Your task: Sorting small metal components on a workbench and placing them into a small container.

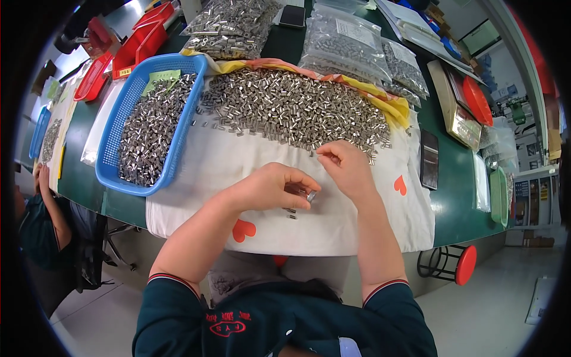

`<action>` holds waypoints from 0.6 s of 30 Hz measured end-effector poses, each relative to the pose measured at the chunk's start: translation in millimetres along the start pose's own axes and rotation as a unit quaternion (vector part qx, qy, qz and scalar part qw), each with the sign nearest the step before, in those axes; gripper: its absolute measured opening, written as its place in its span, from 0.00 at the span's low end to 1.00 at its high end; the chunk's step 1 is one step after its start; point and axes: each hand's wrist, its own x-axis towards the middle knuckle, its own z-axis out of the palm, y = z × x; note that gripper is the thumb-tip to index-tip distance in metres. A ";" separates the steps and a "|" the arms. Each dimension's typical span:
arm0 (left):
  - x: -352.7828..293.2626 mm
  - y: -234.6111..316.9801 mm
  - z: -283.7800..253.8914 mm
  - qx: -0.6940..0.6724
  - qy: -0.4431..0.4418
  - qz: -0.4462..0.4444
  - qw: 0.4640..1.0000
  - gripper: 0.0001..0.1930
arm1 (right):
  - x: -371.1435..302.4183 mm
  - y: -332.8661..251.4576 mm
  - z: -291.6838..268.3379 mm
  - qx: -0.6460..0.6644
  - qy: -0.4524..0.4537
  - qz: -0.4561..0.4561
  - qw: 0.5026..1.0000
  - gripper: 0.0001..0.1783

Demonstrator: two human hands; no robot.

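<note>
Hands (pixel 350 168) near heaped metal cylinders (pixel 291 110)

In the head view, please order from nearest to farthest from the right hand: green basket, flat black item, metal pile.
1. Metal pile, just ahead of the right hand.
2. Flat black item, to the right.
3. Green basket, farther right.
</note>
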 end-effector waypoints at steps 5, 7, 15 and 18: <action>-2.6 1.4 -0.1 0.019 -0.007 0.045 0.999 0.18 | 2.8 -0.8 23.4 -0.101 0.060 -0.070 0.991 0.07; -1.9 -2.4 -0.7 0.020 0.010 0.024 0.999 0.17 | 2.5 -3.3 27.7 -0.154 0.061 -0.078 0.983 0.06; 5.2 -12.7 -7.1 -0.077 0.030 0.049 0.995 0.17 | -2.9 -0.6 28.7 -0.158 0.069 -0.060 0.983 0.05; 5.9 -11.2 -11.3 -0.128 0.041 0.077 0.988 0.16 | -3.2 -8.1 23.4 -0.091 0.067 -0.039 0.993 0.05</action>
